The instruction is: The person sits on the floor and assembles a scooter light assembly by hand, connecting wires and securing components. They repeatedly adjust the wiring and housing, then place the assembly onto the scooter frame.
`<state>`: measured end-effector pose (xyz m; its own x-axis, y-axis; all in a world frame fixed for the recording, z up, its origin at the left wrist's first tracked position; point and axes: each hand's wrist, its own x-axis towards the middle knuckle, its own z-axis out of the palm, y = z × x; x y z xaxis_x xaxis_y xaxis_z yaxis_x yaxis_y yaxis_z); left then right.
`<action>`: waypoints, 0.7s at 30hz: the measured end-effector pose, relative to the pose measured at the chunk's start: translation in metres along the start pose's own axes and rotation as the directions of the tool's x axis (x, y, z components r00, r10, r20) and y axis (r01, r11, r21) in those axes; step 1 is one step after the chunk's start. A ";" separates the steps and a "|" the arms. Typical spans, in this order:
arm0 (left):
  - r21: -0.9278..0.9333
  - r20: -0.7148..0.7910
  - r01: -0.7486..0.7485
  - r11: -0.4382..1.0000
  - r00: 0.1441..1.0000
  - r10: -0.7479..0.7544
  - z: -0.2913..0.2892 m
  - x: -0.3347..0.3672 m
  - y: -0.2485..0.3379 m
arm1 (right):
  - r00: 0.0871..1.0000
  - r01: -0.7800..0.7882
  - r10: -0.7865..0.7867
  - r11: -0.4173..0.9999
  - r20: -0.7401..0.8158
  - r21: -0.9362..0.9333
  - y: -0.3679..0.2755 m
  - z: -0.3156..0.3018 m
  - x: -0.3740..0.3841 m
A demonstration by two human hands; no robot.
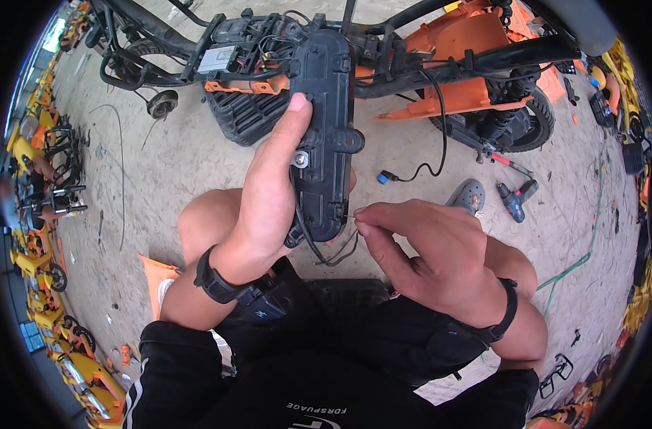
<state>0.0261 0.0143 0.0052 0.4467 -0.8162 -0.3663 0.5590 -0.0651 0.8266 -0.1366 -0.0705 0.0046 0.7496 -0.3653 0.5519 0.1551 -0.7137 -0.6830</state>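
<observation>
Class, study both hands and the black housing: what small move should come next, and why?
Probably the right hand should gently work the thin piece at the black housing's lower right edge: it pinches that piece right beside the edge, while the left hand grips the housing. The piece is too small to identify.

Soft light brightens the floor, with faint shadows; a pale opening glares toward ten o'clock. Lines bow near the black rim; a patch toward nine blurs.
</observation>
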 end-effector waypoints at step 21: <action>0.066 0.037 -0.060 0.996 0.998 0.057 -0.003 0.001 -0.006 | 0.999 0.025 -0.027 0.996 -0.018 -0.086 -0.005 0.001 -0.005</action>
<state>0.0253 0.0161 -0.0012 0.4519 -0.8393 -0.3023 0.4841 -0.0539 0.8734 -0.1405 -0.0649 0.0049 0.7333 -0.3568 0.5788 0.1183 -0.7713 -0.6254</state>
